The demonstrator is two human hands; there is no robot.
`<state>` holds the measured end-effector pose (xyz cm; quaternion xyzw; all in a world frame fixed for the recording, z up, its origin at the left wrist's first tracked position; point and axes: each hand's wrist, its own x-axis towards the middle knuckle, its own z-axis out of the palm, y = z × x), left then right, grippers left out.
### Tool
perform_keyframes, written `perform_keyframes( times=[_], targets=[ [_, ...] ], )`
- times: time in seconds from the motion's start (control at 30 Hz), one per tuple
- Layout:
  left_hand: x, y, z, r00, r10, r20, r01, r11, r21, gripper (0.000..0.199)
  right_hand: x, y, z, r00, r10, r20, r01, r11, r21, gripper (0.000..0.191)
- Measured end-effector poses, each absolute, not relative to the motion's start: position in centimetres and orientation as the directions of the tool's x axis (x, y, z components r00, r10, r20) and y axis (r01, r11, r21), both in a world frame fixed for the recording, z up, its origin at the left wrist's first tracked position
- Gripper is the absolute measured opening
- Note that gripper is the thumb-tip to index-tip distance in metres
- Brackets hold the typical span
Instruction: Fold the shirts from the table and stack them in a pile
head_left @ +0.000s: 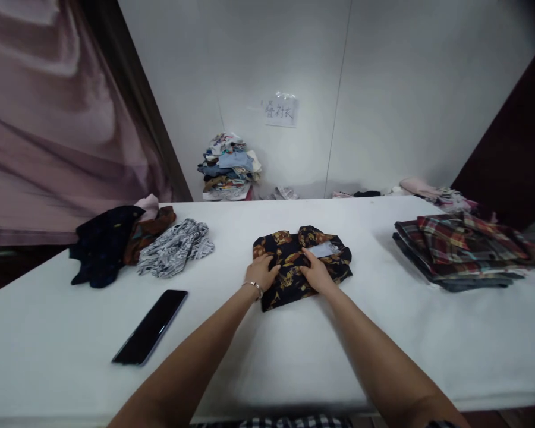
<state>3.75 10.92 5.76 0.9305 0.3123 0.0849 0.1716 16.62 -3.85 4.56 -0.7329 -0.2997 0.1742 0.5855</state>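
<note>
A dark shirt (289,273) with a gold-brown leaf print lies partly folded on the white table (285,362). Its pale inner label patch (321,249) shows at the upper right, near the collar. My left hand (261,273), with a bracelet at the wrist, rests on the left side of the shirt, fingers laid flat and thumb apart. On the shirt's right part lies my right hand (315,273), its thumb and fingers spread just below the label patch. The undersides of both hands are hidden.
A black-screened phone (150,327) lies at the left front. Behind it are a crumpled black-and-white garment (176,246) and a dark garment (104,244). Folded plaid shirts (459,246) are stacked at the right. A tall clothes pile (229,169) stands beyond the table, below a paper sign (280,111).
</note>
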Motion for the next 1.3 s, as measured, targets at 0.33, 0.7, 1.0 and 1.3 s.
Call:
perform_keyframes(
  times=[0.33, 0.7, 1.0, 1.3],
  targets=[
    [10.2, 18.2, 8.4, 0.856, 0.51, 0.088, 0.463, -0.832, 0.306, 0.057, 12.2, -14.0, 5.6, 0.65, 0.577, -0.494, -0.609, 0.007, -0.793, 0.039],
    [19.3, 19.5, 6.3, 0.893, 0.419, -0.165, 0.434, -0.704, 0.562, 0.073, 11.9, -7.0, 4.9, 0.571, 0.661, -0.487, -0.749, 0.176, -0.639, 0.035],
    [15.2, 20.9, 12.4, 0.867, 0.494, -0.068, 0.332, -0.47, 0.818, 0.069, 14.4, -5.8, 7.4, 0.775, 0.54, -0.328, -0.498, 0.202, -0.843, 0.029],
    [3.1, 16.7, 17.4, 0.75, 0.598, 0.282, -0.197, -0.205, 0.959, 0.09, 18.6, -7.3, 13.6, 0.84, 0.477, 0.257, 0.179, 0.203, -0.963, 0.026]
  ],
)
